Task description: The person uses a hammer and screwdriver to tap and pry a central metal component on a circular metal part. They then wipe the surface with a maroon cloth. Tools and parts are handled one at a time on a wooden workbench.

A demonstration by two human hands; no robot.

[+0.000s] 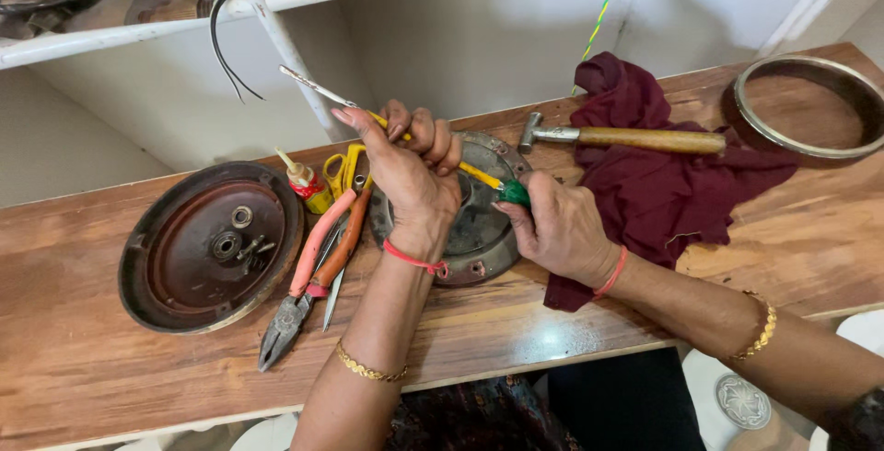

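a long screwdriver with a yellow shaft sleeve and a green handle lies slanted across the middle of the scene, its bare metal tip pointing up and to the far left, its green end low on the right. the left hand is curled narrow around the yellow part of the shaft, fingers folded over it. the right hand is closed on the green handle end. both hands hover over a round grey metal housing that sits on the wooden bench, just under the tool; whether the tool touches it cannot be told.

just left of the housing lie orange-handled pliers, with yellow-handled scissors and a small yellow bottle with a red band at their far end. further left rests a dark round metal cover, open side up. to the right, a maroon cloth spreads on the bench, with a wooden-handled hammer lying across it. at the far right corner sits a metal ring. a white shelf frame stands behind.
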